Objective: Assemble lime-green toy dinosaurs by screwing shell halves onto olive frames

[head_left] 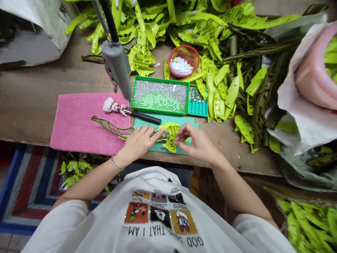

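A lime-green plastic toy shell [173, 131] lies on a teal mat at the table's front, with an olive plastic strip [109, 127] set along it and reaching left over a pink towel. My left hand [140, 142] grips the shell and strip from above, its index finger stretched along the strip. A thin wire shows below it. My right hand [194, 140] is closed in a pinch at the shell's right side; whatever sits between the fingertips is too small to name. Behind the hands, a black-handled tool [144, 117] with a cloth-wrapped end rests across towel and mat.
A green tray [160, 113] of small screws stands behind the mat, beside a teal tray [198, 109] of small round metal pieces. A red basket [184, 49] holds white pieces. An electric screwdriver [117, 68] hangs at left. Lime and olive parts pile up behind and right.
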### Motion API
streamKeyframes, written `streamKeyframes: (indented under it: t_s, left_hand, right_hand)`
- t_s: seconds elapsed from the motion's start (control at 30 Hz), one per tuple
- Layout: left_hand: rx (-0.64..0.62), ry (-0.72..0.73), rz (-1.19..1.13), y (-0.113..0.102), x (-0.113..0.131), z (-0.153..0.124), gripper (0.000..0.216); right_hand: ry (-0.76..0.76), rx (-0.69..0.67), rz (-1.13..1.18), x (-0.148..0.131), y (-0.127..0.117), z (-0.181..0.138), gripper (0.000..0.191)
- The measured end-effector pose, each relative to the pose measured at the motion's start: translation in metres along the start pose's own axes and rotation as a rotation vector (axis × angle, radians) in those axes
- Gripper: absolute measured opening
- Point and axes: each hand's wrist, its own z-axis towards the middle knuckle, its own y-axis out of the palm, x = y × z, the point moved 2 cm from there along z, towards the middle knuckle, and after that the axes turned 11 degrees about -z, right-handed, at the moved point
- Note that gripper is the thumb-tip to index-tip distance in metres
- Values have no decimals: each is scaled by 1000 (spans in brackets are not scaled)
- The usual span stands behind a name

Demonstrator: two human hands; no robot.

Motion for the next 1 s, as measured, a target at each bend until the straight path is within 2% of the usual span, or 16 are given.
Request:
streamKeyframes:
  t_s: [0.13, 0.3, 0.53, 0.67, 0.77, 0.9, 1.0]
  left_hand:
    - [-21, -7, -18, 1, 3, 0, 43]
    - [-10, -36, -89, 14, 5, -6, 44]
    - [20, -72, -381, 18, 4, -16, 47]
    - [116, -82, -509, 11, 3, -12, 43]
    - [142, -36, -503, 10, 2, -5, 35]
    - [116, 85, -501, 15, -2, 1, 28]
    - [158, 142, -498, 13, -4, 4, 26]
  right_hand:
    - [61, -54, -119, -4, 18, -6, 21]
    - [113, -79, -309, 3, 31, 0, 26]
    - [181, -79, -262, 8, 38, 8, 24]
    - [226, -77, -261, 7, 36, 10, 24]
    - [222, 1, -174, 6, 34, 3, 19]
    - [196, 256, -18, 4, 34, -16, 15]
    - [202, 358, 55, 1, 45, -29, 16]
